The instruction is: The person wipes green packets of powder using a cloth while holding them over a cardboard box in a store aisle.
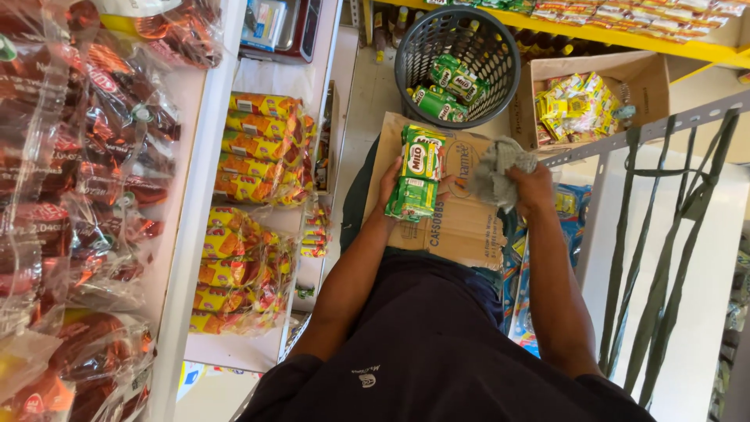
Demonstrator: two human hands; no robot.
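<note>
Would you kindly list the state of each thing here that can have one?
green drink-sachet pack: held in left hand, over the cardboard box
grey cloth: crumpled in right hand
dark mesh basket: partly filled with green packs
open carton: holds yellow sachets

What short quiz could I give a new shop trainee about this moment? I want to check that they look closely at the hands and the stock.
1. True or false: the left hand holds a green pack of drink cartons over a flattened cardboard box.
2. What does the right hand grip?
A. a grey cloth
B. a bottle
C. a pen
3. Fill in: more green packs lie in a dark round plastic ____ on the floor.

Key
1. True.
2. A: a crumpled grey cloth is bunched in that hand.
3. basket, beside an open carton of yellow sachets.
</note>
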